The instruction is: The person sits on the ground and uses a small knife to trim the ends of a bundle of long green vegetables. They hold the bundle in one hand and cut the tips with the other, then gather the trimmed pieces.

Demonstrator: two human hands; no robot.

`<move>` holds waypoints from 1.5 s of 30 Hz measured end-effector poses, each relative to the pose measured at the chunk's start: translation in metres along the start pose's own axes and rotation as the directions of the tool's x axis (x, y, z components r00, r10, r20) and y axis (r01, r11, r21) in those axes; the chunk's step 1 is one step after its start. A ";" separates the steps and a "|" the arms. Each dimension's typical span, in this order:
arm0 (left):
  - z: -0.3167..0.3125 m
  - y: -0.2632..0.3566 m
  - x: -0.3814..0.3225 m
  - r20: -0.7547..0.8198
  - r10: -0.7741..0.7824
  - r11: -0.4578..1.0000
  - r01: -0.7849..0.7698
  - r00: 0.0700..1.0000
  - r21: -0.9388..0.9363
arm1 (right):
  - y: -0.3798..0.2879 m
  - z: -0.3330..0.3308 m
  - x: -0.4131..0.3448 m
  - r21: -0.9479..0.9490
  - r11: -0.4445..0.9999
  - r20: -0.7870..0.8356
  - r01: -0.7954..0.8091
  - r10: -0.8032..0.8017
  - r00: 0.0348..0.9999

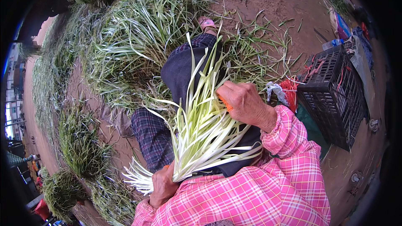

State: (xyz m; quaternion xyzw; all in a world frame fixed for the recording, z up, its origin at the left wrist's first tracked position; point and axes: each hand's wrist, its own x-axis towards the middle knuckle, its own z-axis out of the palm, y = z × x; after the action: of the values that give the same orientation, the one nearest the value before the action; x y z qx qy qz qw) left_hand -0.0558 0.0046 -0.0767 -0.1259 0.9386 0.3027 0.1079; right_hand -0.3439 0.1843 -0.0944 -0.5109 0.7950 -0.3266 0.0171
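Observation:
My left hand (164,182) is closed around the white stem end of a bunch of long pale-green leaves, like yellowed chives (204,125), fanned across my lap. The white stem tips (139,175) stick out beyond that fist. My right hand (246,103) is curled at the bunch's upper right edge, against the leaves, with an orange thing (225,102) showing at its fingers. Whether that is a tool or a finger cover, I cannot tell. A smaller orange bit shows at my left hand. Under the leaves lies a dark cloth (180,75) over my plaid-trousered knees.
A large heap of green leaves (150,28) lies ahead, with more bundles (83,138) at the left. Loose leaves (254,50) litter the brown ground. At the right stand a black plastic crate (333,97), red netting or string (289,92) and a plastic bottle (333,44).

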 end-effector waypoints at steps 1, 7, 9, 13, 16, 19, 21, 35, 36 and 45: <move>0.000 -0.001 0.000 0.005 0.003 1.000 -0.003 1.000 -0.001 | 0.005 0.001 0.001 0.040 0.999 0.010 -0.021 0.021 1.000; 0.000 -0.004 -0.002 -0.007 0.002 1.000 -0.002 1.000 0.002 | 0.054 -0.033 -0.005 -0.025 0.915 -0.491 -0.403 0.340 0.802; 0.000 -0.003 -0.001 -0.002 0.012 1.000 -0.012 1.000 0.001 | 0.054 -0.044 -0.013 0.056 0.938 -0.439 -0.342 0.331 0.835; 0.000 -0.001 0.000 -0.004 -0.001 1.000 0.000 1.000 -0.015 | 0.022 -0.038 -0.015 0.237 0.946 -0.193 -0.222 0.270 0.943; -0.001 0.001 0.001 -0.010 -0.012 0.999 0.011 1.000 -0.033 | 0.003 -0.028 -0.006 0.159 0.983 -0.009 -0.086 0.089 0.996; -0.001 0.004 0.001 -0.010 -0.030 0.999 0.030 0.999 -0.026 | -0.003 -0.016 0.001 0.084 0.994 0.066 -0.068 0.063 0.996; -0.001 0.005 0.001 -0.011 -0.032 0.999 0.032 0.999 -0.030 | -0.001 -0.010 -0.001 0.008 0.998 0.083 -0.061 0.060 0.995; -0.008 -0.024 -0.032 -0.061 -0.156 0.984 0.149 0.986 -0.097 | 0.069 -0.051 -0.054 -0.037 0.890 -0.451 -0.454 0.391 0.803; -0.008 -0.026 -0.034 -0.050 -0.163 0.984 0.159 0.985 -0.080 | 0.064 -0.051 -0.057 -0.010 0.882 -0.406 -0.471 0.427 0.808; -0.002 -0.024 -0.034 -0.067 -0.171 0.981 0.163 0.983 -0.109 | 0.031 -0.027 -0.036 0.201 0.957 -0.232 -0.211 0.255 0.939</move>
State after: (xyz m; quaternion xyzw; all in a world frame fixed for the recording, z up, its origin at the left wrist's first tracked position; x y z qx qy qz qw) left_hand -0.0170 -0.0097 -0.0783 -0.2212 0.9112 0.3355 0.0906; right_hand -0.3613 0.2352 -0.1004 -0.3631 0.8143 -0.4530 -0.0023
